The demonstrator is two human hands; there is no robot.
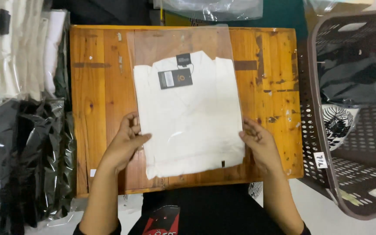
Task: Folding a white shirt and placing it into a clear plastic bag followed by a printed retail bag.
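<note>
Lying between left hand [125, 141], right hand [257, 141]: bagged white shirt [188, 117].

We see a clear plastic bag [183, 100] lying flat on the wooden board, a folded white garment inside it. A dark rectangular hang tag [175, 78] sits near the collar, with a small dark woven label [183, 59] just above. At the left lie glossy black poly bags [27, 161]. Clear wrapped white stacks [14, 48] sit above them. A small white sticker [321, 160], perhaps handwritten, clings to the basket rim.
</note>
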